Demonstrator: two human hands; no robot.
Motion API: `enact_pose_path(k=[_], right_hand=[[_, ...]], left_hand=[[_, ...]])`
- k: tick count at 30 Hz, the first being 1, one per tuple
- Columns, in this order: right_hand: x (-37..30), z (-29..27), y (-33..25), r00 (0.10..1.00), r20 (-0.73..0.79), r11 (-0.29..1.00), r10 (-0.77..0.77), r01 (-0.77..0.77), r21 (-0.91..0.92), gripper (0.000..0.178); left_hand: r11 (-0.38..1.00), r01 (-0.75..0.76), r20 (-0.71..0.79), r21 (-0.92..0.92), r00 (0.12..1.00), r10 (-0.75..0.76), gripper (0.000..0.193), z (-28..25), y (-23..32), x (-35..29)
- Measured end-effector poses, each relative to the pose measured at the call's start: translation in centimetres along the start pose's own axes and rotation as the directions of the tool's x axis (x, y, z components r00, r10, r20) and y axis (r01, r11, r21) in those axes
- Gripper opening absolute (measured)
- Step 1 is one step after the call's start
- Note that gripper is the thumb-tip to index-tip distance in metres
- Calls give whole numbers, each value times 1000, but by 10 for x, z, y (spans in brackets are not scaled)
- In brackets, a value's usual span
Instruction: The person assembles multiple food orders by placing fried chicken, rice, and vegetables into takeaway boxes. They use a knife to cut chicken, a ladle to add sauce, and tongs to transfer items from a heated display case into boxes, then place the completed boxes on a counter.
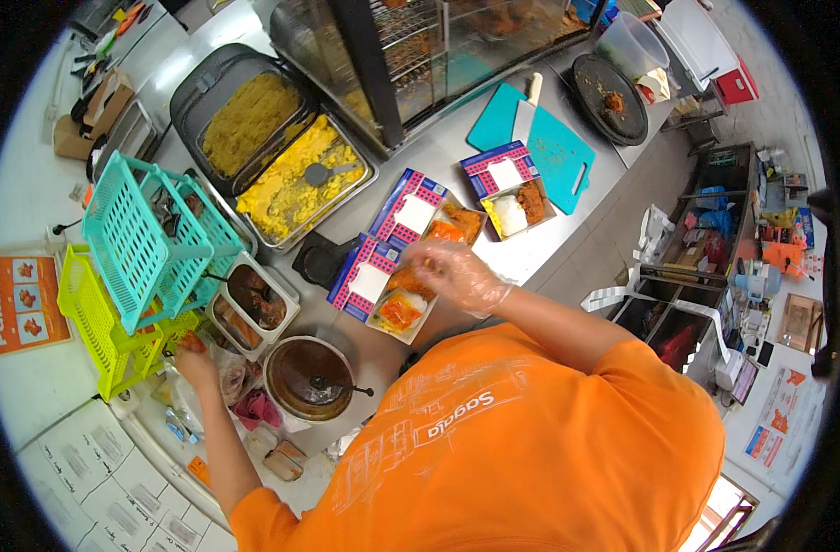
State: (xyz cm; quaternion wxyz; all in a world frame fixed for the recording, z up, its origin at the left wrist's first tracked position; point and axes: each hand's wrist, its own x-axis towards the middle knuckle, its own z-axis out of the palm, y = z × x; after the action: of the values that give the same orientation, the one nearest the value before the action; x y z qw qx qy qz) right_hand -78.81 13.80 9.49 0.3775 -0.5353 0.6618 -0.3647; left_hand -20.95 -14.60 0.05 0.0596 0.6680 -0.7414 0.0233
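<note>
My right hand [466,276], in a clear plastic glove, hovers over the nearest open food box [356,283], its fingers curled; what they hold, if anything, I cannot make out. That box holds white rice under orange-red sauce [402,311] and a browned fried piece. Behind it stands a second open box [411,210] with similar food. A third box [501,170], farther right, holds rice [509,215] and a fried piece [531,201]. At the far left, my bare left hand [197,370] is closed on a small orange-red thing beside the lime-green basket [103,317].
A turquoise basket [126,230] stands above the green one. Nearby are a pot of dark sauce [300,368] with a ladle, metal containers [291,299] and a tray of yellow food [300,184]. A knife [525,118] lies on a teal cutting board [567,152] by the glass cabinet [475,55].
</note>
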Motion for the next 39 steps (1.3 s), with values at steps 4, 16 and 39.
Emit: enact_pose_path(k=[4,16,39], right_hand=[[0,2,-18,982,111,953,-150,113,281,49],[-75,-165,144,948,-283,984,-147,111,-140,36],[-71,-208,325,939,-182,874,292,-339,-349,24]], left_hand=[[962,-84,168,-258,977,131,40,-136,160,-95],[478,117,342,-871,842,417,27,-142,567,-127],[562,-387,-188,-731,906,379,28,-201,695,-56]])
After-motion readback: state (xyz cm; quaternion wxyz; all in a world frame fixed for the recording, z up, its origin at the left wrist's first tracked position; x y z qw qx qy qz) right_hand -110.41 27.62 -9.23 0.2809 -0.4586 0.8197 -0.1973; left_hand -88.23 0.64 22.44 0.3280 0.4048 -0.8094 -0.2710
